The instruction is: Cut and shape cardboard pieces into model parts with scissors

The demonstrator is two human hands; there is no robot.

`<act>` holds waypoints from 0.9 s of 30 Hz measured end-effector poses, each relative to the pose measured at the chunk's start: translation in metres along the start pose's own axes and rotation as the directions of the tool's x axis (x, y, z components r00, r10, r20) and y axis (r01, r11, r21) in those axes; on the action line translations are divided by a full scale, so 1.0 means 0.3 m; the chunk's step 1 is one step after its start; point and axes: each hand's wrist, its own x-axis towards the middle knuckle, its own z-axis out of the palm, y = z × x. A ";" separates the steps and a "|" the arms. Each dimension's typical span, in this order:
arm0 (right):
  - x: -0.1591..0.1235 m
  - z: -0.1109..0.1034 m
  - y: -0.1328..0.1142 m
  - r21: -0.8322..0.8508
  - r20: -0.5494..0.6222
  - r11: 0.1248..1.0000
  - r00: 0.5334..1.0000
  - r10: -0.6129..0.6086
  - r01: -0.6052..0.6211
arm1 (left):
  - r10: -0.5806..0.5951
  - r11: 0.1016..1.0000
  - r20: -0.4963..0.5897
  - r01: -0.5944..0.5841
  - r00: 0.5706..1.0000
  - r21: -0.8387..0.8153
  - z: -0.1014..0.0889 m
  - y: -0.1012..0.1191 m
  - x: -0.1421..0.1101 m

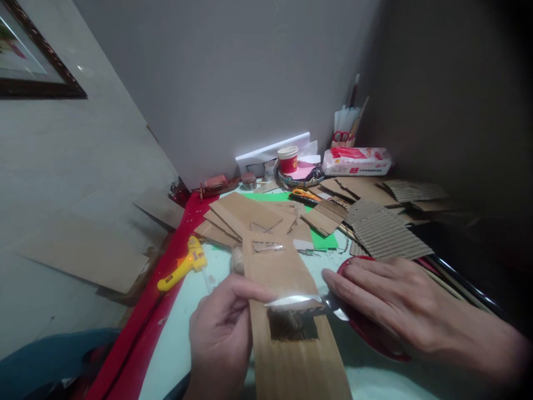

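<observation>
A long brown cardboard piece (283, 275) runs away from me, with a rectangular opening cut near its close end and a smaller slot farther up. My left hand (227, 328) grips its left edge, thumb lying on top just beside the larger opening. In my right hand (395, 305) are red-handled scissors (377, 339), fingers wrapped round the handles. Their bright blade lies across the cardboard at the far edge of the opening, near my left thumb. The lower handle is partly hidden by my right hand.
A yellow glue gun (189, 264) lies left on the pale green table. Corrugated cardboard scraps (385, 230) spread to the right. Behind stand a red paper cup (288, 160), a tissue pack (356, 161) and orange-handled scissors (306, 194). A grey wall (258, 72) rises at the back.
</observation>
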 end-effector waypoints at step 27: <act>-0.039 0.053 0.022 -0.184 -0.252 0.974 0.964 0.085 -0.134 | 0.014 0.999 0.037 -0.013 0.999 -0.047 -0.012 -0.007 -0.003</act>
